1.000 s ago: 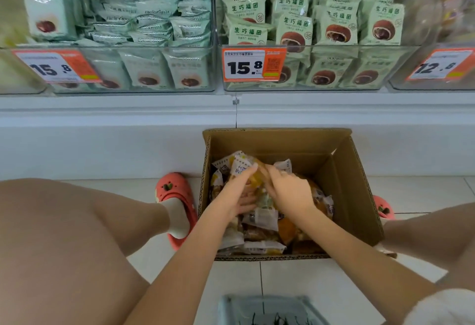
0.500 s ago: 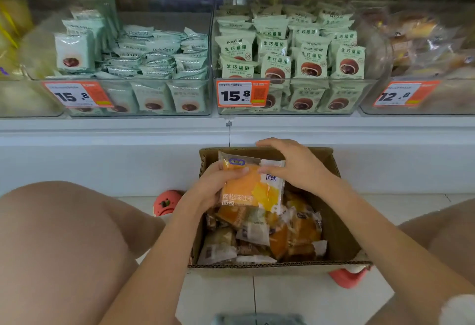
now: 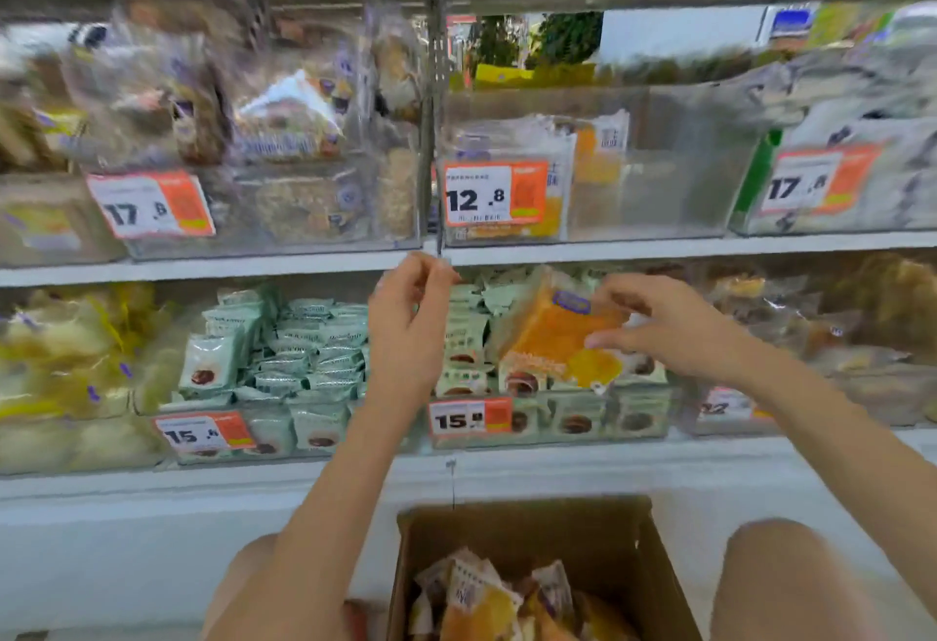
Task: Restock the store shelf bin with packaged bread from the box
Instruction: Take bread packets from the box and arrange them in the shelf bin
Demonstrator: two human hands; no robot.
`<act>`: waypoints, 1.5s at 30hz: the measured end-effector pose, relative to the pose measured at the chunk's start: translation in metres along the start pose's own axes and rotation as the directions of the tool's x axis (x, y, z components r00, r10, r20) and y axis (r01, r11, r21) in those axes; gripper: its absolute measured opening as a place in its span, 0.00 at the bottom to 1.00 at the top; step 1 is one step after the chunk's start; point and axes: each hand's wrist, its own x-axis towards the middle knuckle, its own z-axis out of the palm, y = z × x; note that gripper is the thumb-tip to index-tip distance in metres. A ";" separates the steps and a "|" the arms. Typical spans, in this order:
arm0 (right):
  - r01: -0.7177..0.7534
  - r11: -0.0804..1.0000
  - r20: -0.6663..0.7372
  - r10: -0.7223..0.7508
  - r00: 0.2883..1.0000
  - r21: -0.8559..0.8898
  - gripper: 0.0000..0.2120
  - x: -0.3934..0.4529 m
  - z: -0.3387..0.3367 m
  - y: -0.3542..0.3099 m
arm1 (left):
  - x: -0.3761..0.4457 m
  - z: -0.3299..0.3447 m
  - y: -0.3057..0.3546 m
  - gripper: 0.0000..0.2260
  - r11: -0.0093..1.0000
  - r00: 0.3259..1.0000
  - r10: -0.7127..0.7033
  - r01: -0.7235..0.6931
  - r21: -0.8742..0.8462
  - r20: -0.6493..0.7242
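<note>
Lifted clear of the box (image 3: 547,539), bread pack (image 3: 557,336) now rides pinched in right hand (image 3: 674,331), left hand (image 3: 408,326) loosely curled, empty (blurry), mid-carry; next: up into half-empty 12.8 bin (image 3: 659,194).

Two hands (image 3: 405,331) (image 3: 674,331); one cardboard box (image 3: 598,539); six visible price tags (image 3: 494,194); one held bread pack (image 3: 552,336).

Head view. Two bare forearms, no sleeves, wristbands or rings visible: left hand (image 3: 405,331) at frame centre, right hand (image 3: 674,331) right of centre. Bare knees at the lower edge; no clothing is visible on the legs.
</note>
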 end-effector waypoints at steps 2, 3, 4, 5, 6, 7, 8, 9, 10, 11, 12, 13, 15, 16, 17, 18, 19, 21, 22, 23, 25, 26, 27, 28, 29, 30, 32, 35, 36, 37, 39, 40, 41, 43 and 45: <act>0.034 0.999 -0.170 -0.036 0.985 -0.016 0.17 0.017 -0.049 -0.011 | 0.035 0.013 0.011 0.15 0.951 0.975 0.222 -0.208 0.229 -0.034; 0.037 0.999 -0.242 -0.044 0.969 -0.035 0.15 0.027 -0.073 -0.016 | 0.052 0.021 0.017 0.14 0.884 0.940 0.341 -0.314 0.347 -0.016; 0.044 0.997 -0.300 -0.061 0.952 -0.061 0.14 0.038 -0.095 -0.021 | 0.068 0.032 0.022 0.12 0.800 0.891 0.454 -0.415 0.433 0.016; 0.047 0.994 -0.349 -0.080 0.934 -0.102 0.14 0.048 -0.115 -0.024 | 0.082 0.044 0.024 0.11 0.724 0.843 0.534 -0.493 0.482 0.061; 0.046 0.988 -0.398 -0.103 0.911 -0.150 0.13 0.061 -0.133 -0.024 | 0.094 0.058 0.024 0.11 0.669 0.810 0.576 -0.546 0.505 0.113; 0.031 0.978 -0.446 -0.122 0.887 -0.206 0.13 0.075 -0.148 -0.021 | 0.104 0.073 0.022 0.13 0.627 0.789 0.592 -0.579 0.521 0.163; 0.010 0.965 -0.479 -0.140 0.866 -0.263 0.13 0.090 -0.160 -0.017 | 0.111 0.086 0.017 0.15 0.590 0.781 0.590 -0.591 0.551 0.206; -0.020 0.947 -0.494 -0.149 0.856 -0.320 0.14 0.106 -0.169 -0.012 | 0.116 0.096 0.011 0.17 0.552 0.782 0.577 -0.586 0.594 0.235; -0.056 0.926 -0.488 -0.146 0.860 -0.374 0.15 0.123 -0.175 -0.005 | 0.119 0.104 0.003 0.18 0.511 0.785 0.565 -0.575 0.639 0.255; -0.095 0.899 -0.463 -0.127 0.877 -0.426 0.16 0.140 -0.178 0.002 | 0.120 0.110 -0.005 0.18 0.466 0.780 0.566 -0.570 0.676 0.267; -0.135 0.867 -0.419 -0.091 0.904 -0.480 0.16 0.156 -0.178 0.011 | 0.122 0.114 -0.013 0.17 0.427 0.763 0.588 -0.575 0.698 0.268; -0.169 0.829 -0.364 -0.046 0.930 -0.534 0.17 0.173 -0.177 0.021 | 0.123 0.116 -0.021 0.15 0.393 0.734 0.630 -0.583 0.711 0.255; -0.209 0.770 -0.250 0.066 0.966 -0.603 0.18 0.204 -0.169 0.045 | 0.125 0.121 -0.030 0.12 0.362 0.689 0.699 -0.573 0.736 0.193; -0.217 0.755 -0.204 0.113 0.973 -0.619 0.19 0.218 -0.164 0.056 | 0.126 0.123 -0.032 0.11 0.359 0.680 0.715 -0.557 0.749 0.163; -0.213 0.753 -0.169 0.136 0.976 -0.623 0.18 0.231 -0.159 0.065 | 0.126 0.125 -0.033 0.11 0.354 0.674 0.725 -0.543 0.762 0.144; -0.205 0.763 -0.141 0.150 0.979 -0.613 0.18 0.243 -0.154 0.075 | 0.125 0.126 -0.034 0.11 0.345 0.670 0.729 -0.535 0.771 0.138; -0.200 0.774 -0.117 0.162 0.980 -0.601 0.18 0.255 -0.150 0.083 | 0.126 0.127 -0.035 0.11 0.335 0.666 0.733 -0.532 0.778 0.140; -0.195 0.780 -0.067 0.194 0.979 -0.594 0.20 0.274 -0.141 0.097 | 0.127 0.128 -0.037 0.12 0.337 0.664 0.735 -0.531 0.778 0.135; -0.194 0.780 -0.044 0.209 0.977 -0.595 0.20 0.282 -0.138 0.102 | 0.127 0.128 -0.037 0.12 0.345 0.668 0.732 -0.534 0.772 0.135; -0.192 0.783 -0.033 0.214 0.976 -0.592 0.18 0.288 -0.135 0.106 | 0.126 0.127 -0.038 0.13 0.350 0.672 0.727 -0.541 0.765 0.142; -0.187 0.799 -0.056 0.190 0.980 -0.572 0.18 0.297 -0.128 0.114 | 0.124 0.128 -0.040 0.13 0.354 0.675 0.722 -0.549 0.757 0.151; -0.198 0.807 -0.093 0.176 0.980 -0.556 0.21 0.299 -0.125 0.116 | 0.125 0.128 -0.040 0.13 0.354 0.673 0.723 -0.551 0.756 0.152; -0.213 0.810 -0.144 0.160 0.977 -0.546 0.24 0.300 -0.122 0.115 | 0.126 0.128 -0.040 0.13 0.352 0.669 0.728 -0.551 0.757 0.149; -0.225 0.809 -0.186 0.145 0.972 -0.544 0.27 0.300 -0.119 0.116 | 0.126 0.128 -0.040 0.13 0.348 0.665 0.733 -0.550 0.759 0.145; -0.223 0.806 -0.207 0.127 0.970 -0.548 0.27 0.300 -0.117 0.117 | 0.126 0.128 -0.040 0.13 0.346 0.661 0.736 -0.550 0.760 0.143; -0.213 0.808 -0.208 0.115 0.971 -0.550 0.26 0.301 -0.115 0.120 | 0.126 0.128 -0.040 0.13 0.346 0.658 0.740 -0.552 0.759 0.142; -0.219 0.824 -0.195 0.135 0.971 -0.522 0.23 0.302 -0.112 0.124 | 0.126 0.128 -0.040 0.13 0.348 0.655 0.743 -0.556 0.755 0.139; -0.289 0.810 -0.216 0.204 0.955 -0.510 0.25 0.302 -0.111 0.127 | 0.126 0.128 -0.040 0.13 0.346 0.653 0.743 -0.563 0.751 0.148; -0.304 0.793 -0.221 0.217 0.951 -0.527 0.26 0.302 -0.112 0.127 | 0.126 0.128 -0.040 0.13 0.345 0.656 0.739 -0.564 0.751 0.153; -0.319 0.779 -0.224 0.232 0.946 -0.539 0.27 0.299 -0.113 0.122 | 0.126 0.128 -0.040 0.13 0.341 0.658 0.736 -0.564 0.752 0.160; -0.346 0.768 -0.252 0.245 0.936 -0.539 0.26 0.293 -0.116 0.112 | 0.127 0.127 -0.041 0.13 0.343 0.667 0.723 -0.572 0.745 0.179; -0.348 0.771 -0.270 0.235 0.934 -0.533 0.24 0.288 -0.118 0.105 | 0.126 0.127 -0.041 0.13 0.347 0.674 0.714 -0.576 0.740 0.189; -0.334 0.789 -0.283 0.212 0.936 -0.516 0.21 0.281 -0.120 0.095 | 0.126 0.126 -0.041 0.13 0.352 0.681 0.705 -0.581 0.734 0.201; -0.254 0.856 -0.331 0.103 0.938 -0.451 0.11 0.265 -0.124 0.078 | 0.126 0.122 -0.039 0.14 0.376 0.702 0.672 -0.598 0.707 0.236; -0.163 0.920 -0.454 -0.018 0.891 -0.357 0.08 0.238 -0.124 0.059 | 0.123 0.119 -0.034 0.17 0.411 0.727 0.633 -0.607 0.679 0.266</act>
